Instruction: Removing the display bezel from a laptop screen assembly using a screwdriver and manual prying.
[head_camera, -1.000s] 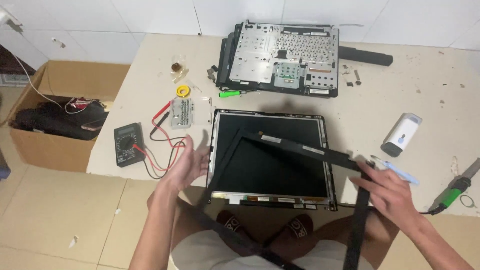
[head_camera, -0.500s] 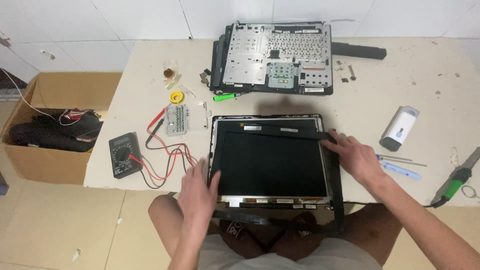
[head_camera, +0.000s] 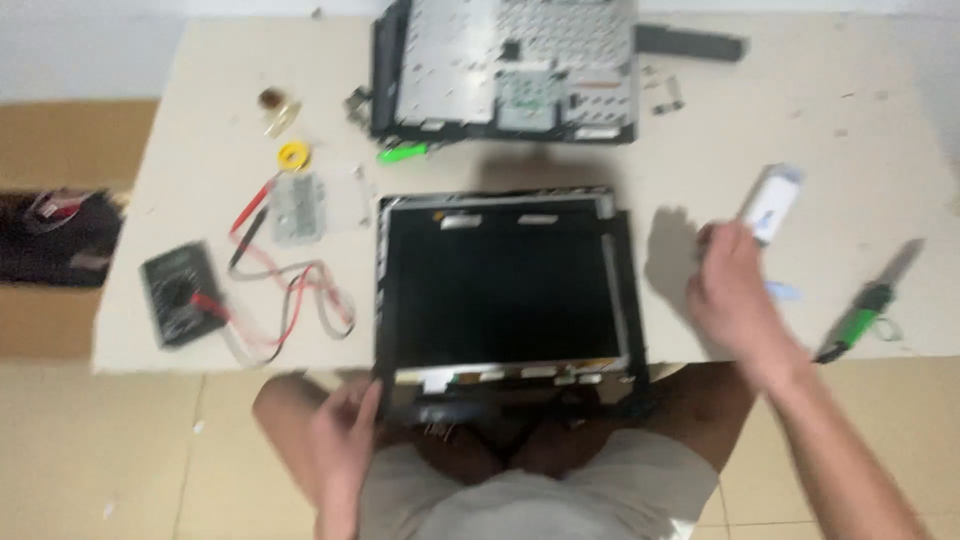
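Fingers of the left hand (head_camera: 345, 430) curl loosely at the near left corner of the laptop screen panel (head_camera: 505, 290), touching its lower edge where it overhangs the table (head_camera: 820, 120); blur hides whether they pinch it. The right hand (head_camera: 730, 290) hovers over the table to the right of the panel, fingers bent and close together, holding nothing that can be made out. Its fingertips are just beside a white, blue-labelled bottle (head_camera: 772, 203).

The panel lies flat, dark glass up, at the near middle of the table. Behind it sits the opened laptop base (head_camera: 510, 65). Left of the panel: a multimeter (head_camera: 183, 293) with red and black leads (head_camera: 290, 300). A green-handled tool (head_camera: 865, 305) lies near the right edge.
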